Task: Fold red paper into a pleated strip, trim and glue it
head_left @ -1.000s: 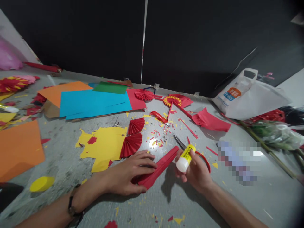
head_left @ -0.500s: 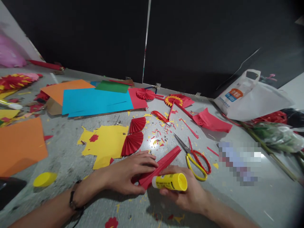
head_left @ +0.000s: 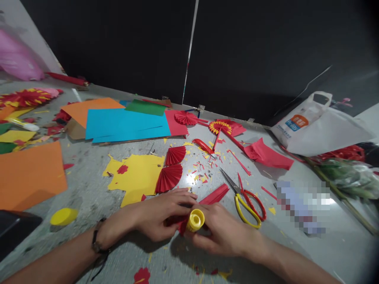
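A strip of folded red paper [head_left: 215,195] lies slanting on the table, its near part mostly covered by my hands. My left hand [head_left: 161,217] holds it down, fingers over the far side and thumb on the near side. In my right hand [head_left: 226,232] is a yellow glue stick [head_left: 196,221], gripped with its base toward me; its other end is hidden, so I cannot tell whether it touches the paper. Just beyond my left hand, two pleated red fans [head_left: 169,178] rest at the edge of a cut yellow sheet [head_left: 141,173]. Scissors [head_left: 248,211] lie open to the right.
A yellow cap [head_left: 63,217] and an orange sheet [head_left: 32,175] lie left. Farther back are blue card [head_left: 127,125], a red utility knife [head_left: 203,146] and a finished-looking paper rosette [head_left: 220,127]. A white plastic bag [head_left: 328,126] stands back right, beside wrapped stems [head_left: 351,177]. Paper scraps litter the table.
My right hand has moved left toward my left hand, tipping the glue stick so its base faces me. The view has shifted slightly; my left hand stays on the folded paper.
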A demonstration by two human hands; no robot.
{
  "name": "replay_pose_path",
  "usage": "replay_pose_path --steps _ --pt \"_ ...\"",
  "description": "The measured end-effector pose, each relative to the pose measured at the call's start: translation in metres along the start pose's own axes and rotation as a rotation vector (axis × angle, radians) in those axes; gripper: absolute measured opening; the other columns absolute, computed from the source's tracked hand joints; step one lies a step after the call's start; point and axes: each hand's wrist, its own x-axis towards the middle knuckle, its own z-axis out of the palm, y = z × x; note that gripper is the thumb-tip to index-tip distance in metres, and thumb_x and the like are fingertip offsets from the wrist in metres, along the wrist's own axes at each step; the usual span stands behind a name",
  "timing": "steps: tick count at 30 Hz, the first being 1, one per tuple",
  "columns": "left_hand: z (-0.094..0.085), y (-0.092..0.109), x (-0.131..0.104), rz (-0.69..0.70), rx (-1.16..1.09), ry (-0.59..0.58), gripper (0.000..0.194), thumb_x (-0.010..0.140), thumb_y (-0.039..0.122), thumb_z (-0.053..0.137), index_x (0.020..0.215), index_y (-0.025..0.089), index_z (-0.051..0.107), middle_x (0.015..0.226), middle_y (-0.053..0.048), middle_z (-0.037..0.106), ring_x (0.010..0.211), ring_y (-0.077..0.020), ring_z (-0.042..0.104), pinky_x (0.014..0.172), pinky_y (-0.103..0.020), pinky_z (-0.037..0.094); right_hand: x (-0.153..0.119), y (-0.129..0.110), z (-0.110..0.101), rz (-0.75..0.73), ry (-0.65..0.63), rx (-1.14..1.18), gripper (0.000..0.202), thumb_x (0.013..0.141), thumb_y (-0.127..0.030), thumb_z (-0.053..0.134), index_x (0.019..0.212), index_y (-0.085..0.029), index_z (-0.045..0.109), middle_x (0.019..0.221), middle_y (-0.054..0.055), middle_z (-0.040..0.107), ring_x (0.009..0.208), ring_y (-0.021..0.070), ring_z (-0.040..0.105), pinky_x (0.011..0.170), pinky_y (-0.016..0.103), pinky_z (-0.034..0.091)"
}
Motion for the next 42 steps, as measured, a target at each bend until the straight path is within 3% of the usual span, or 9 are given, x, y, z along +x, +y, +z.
replay_pose_path --steps 4,10,18,26,31,36,42 --pt "0.002 -0.003 -0.001 0.01 -0.02 0.006 0.054 0.087 0.01 0.06 0.139 0.022 0.068 0.156 -0.01 0.068 0.151 -0.0326 0.059 0.136 -0.053 0.037 0.001 -0.004 -0.002 0.019 -0.012 0.02 0.02 0.103 -0.036 0.063 0.115 -0.022 0.07 0.111 0.008 0.08 0.094 0.0232 0.072 0.081 0.032 0.049" --pt "0.002 -0.005 -0.001 0.007 -0.032 0.004 0.067 0.084 0.009 0.061 0.149 0.025 0.063 0.157 -0.009 0.067 0.15 -0.0327 0.059 0.135 -0.054 0.038 0.001 0.001 -0.002 -0.046 -0.036 0.057 0.02 0.105 -0.038 0.062 0.113 -0.022 0.072 0.107 0.007 0.078 0.091 0.0218 0.071 0.082 0.031 0.052" --pt "0.002 -0.003 -0.002 -0.002 -0.026 0.019 0.054 0.089 0.013 0.064 0.141 0.023 0.067 0.153 -0.012 0.069 0.149 -0.033 0.06 0.134 -0.054 0.039 0.008 0.006 -0.005 -0.158 -0.125 0.06 0.016 0.102 -0.034 0.068 0.108 -0.021 0.071 0.107 0.009 0.077 0.091 0.0216 0.071 0.082 0.031 0.053" --pt "0.0 0.001 0.0 -0.004 0.008 -0.001 0.054 0.087 0.01 0.063 0.14 0.024 0.07 0.15 -0.011 0.07 0.149 -0.0321 0.06 0.133 -0.051 0.043 -0.005 0.015 -0.022 -0.11 -0.106 0.021 0.015 0.104 -0.032 0.067 0.112 -0.022 0.073 0.103 0.007 0.075 0.089 0.0208 0.068 0.083 0.032 0.053" --pt "-0.001 0.001 0.001 0.011 0.012 0.013 0.049 0.088 0.008 0.062 0.134 0.022 0.07 0.15 -0.011 0.07 0.148 -0.0315 0.061 0.133 -0.05 0.042 -0.001 0.013 -0.013 -0.171 -0.104 0.008 0.016 0.106 -0.035 0.064 0.11 -0.021 0.07 0.104 0.008 0.075 0.09 0.0213 0.069 0.08 0.031 0.054" --pt "-0.002 0.0 0.001 0.016 0.014 0.001 0.052 0.09 0.011 0.065 0.141 0.022 0.067 0.155 -0.01 0.067 0.149 -0.0301 0.06 0.134 -0.049 0.04 0.009 0.007 -0.005 -0.254 -0.129 -0.035 0.02 0.106 -0.038 0.067 0.106 -0.018 0.068 0.104 0.01 0.075 0.089 0.0213 0.07 0.079 0.03 0.054" --pt "-0.001 0.0 0.0 0.022 0.028 0.001 0.052 0.087 0.009 0.059 0.136 0.021 0.07 0.15 -0.012 0.07 0.148 -0.0307 0.061 0.132 -0.048 0.044 -0.004 0.013 -0.022 -0.141 -0.099 -0.055 0.01 0.103 -0.03 0.07 0.109 -0.021 0.071 0.103 0.007 0.076 0.088 0.021 0.07 0.08 0.03 0.053"
